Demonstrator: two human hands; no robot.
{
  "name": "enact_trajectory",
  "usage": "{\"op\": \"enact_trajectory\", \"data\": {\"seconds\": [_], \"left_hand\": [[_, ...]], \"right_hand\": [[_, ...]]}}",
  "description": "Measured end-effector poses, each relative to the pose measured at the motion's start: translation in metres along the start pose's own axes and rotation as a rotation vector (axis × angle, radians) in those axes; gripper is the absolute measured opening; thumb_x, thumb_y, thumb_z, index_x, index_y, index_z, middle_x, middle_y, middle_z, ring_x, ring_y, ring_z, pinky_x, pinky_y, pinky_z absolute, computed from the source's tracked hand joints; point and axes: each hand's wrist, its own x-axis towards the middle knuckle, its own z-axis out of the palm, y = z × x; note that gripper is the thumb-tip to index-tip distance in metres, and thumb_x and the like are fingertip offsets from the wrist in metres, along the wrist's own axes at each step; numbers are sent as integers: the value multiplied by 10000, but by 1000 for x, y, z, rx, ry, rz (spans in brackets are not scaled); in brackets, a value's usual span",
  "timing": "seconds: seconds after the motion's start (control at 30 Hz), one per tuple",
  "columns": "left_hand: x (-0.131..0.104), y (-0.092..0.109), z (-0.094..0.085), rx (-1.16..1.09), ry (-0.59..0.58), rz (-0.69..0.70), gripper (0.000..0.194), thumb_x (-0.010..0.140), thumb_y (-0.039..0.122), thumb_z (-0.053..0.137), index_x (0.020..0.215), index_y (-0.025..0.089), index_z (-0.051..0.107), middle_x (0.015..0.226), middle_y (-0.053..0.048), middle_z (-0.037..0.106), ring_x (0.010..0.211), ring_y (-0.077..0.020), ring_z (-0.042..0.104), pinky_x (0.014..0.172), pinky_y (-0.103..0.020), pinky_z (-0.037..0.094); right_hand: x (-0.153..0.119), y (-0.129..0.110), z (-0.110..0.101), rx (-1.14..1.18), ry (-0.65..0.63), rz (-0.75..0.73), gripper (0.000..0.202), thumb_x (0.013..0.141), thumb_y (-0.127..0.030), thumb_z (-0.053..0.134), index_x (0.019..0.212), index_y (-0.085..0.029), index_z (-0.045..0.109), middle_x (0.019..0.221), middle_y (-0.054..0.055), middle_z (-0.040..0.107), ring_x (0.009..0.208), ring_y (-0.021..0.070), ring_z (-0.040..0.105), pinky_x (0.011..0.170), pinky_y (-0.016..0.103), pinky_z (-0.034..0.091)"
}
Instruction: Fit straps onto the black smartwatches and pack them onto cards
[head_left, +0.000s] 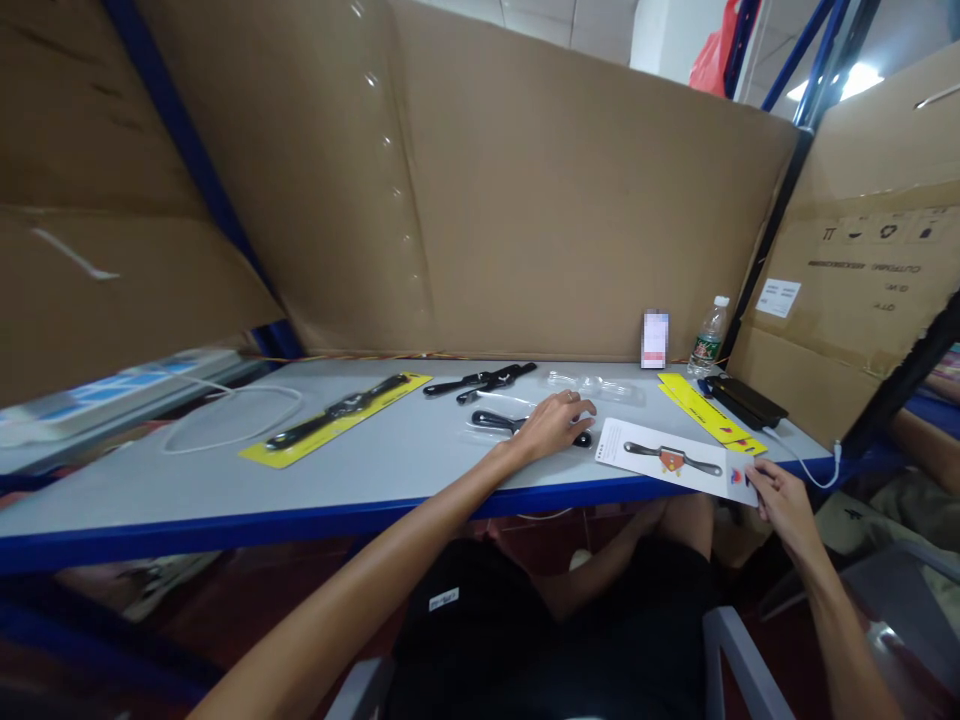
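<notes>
My left hand (556,424) is over the middle of a black spokeshave (495,421) lying in clear plastic near the table's front edge. Its fingers curl down around it, and the tool's middle is hidden. Pinched by one end in my right hand (784,497) is a white backing card (679,462) printed with a spokeshave picture; it tilts over the front edge. More black spokeshaves (480,381) lie behind my left hand. An empty clear plastic blister (596,386) rests further back. To the left, another spokeshave (337,412) lies on a yellow card (281,455).
Yellow cards (694,408) lie at the right beside a black case (748,400) with a white cable. A phone (655,340) and a water bottle (709,338) stand at the back. Cardboard walls (585,220) enclose the table (187,490). A white cable (225,447) loops at left.
</notes>
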Motion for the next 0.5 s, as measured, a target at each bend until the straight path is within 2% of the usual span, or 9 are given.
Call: {"op": "enact_trajectory", "data": {"seconds": [0.2, 0.5], "left_hand": [[3, 13, -3, 179, -78, -2, 280, 1056, 293, 407, 1031, 186, 664, 1005, -115, 659, 998, -251, 612, 831, -353, 485], [4, 18, -1, 199, -110, -68, 292, 1053, 242, 378, 1046, 192, 666, 1045, -140, 696, 966, -269, 661, 817, -366, 464]], "right_hand": [[0, 0, 0, -1, -15, -13, 580, 683, -643, 703, 964, -136, 685, 426, -49, 469, 334, 133, 409, 364, 250, 281], [4, 3, -1, 10, 18, 16, 669, 649, -700, 703, 994, -130, 648, 427, -52, 477, 333, 134, 395, 364, 258, 255]]}}
